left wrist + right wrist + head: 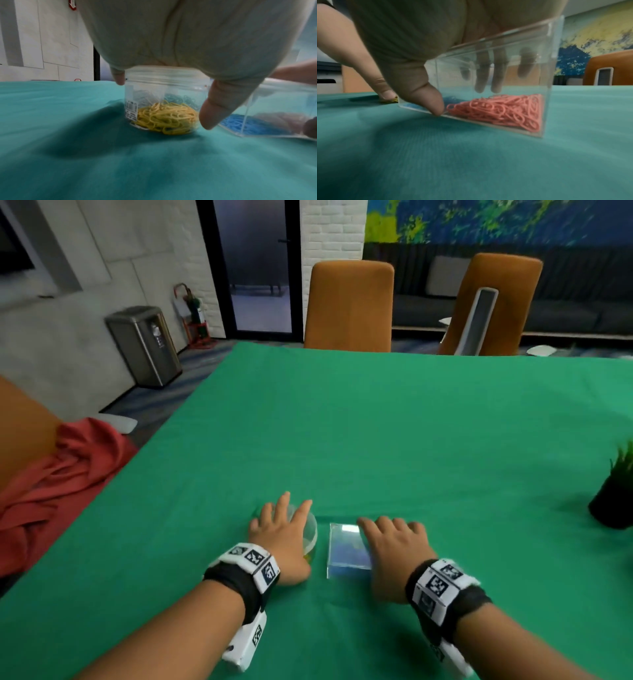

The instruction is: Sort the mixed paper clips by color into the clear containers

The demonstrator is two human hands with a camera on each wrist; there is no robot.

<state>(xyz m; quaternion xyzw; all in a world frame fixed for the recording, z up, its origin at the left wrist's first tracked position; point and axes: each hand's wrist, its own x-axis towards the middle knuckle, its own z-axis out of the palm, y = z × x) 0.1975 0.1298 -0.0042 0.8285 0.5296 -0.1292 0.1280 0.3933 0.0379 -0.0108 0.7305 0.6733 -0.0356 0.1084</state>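
a green cloth covers the worktop. near its front edge, the left hand lies over a round clear jar, fingers draped down its sides, yellow paper clips piled inside. just beside it, the right hand grips a square clear box from above, thumb against its near wall, pink paper clips and some blue paper clips inside.

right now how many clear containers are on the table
2: a round jar under the left hand, and a rectangular box beside it, held by the right hand. None else visible.
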